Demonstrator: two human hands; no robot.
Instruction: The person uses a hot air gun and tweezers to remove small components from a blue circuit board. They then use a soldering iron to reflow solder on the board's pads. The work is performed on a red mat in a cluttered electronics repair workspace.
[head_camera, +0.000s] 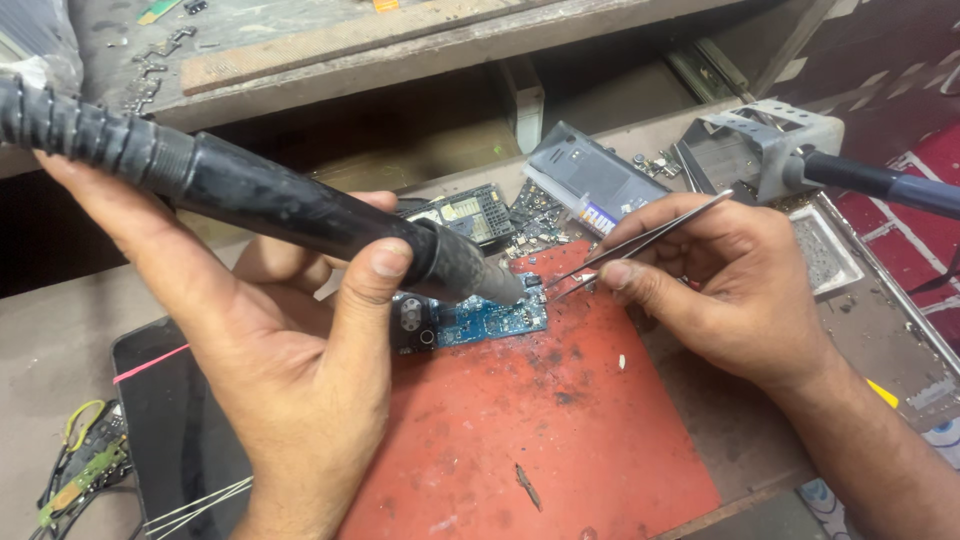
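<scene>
My left hand (290, 340) grips a black hot-air wand (300, 205) with a ribbed hose, its nozzle tip pointing down at the right end of a small blue circuit board (478, 320). The board lies on a worn red mat (560, 420). My right hand (735, 275) pinches metal tweezers (640, 243), whose tips touch the board's right edge beside the nozzle.
A black phone (170, 420) with a pink stripe lies at left beside a green wired board (85, 470). Behind the mat are loose boards (470, 212), a grey phone case (590, 180) and a metal iron stand (770, 140) holding a blue-handled iron. A wooden shelf runs across the top.
</scene>
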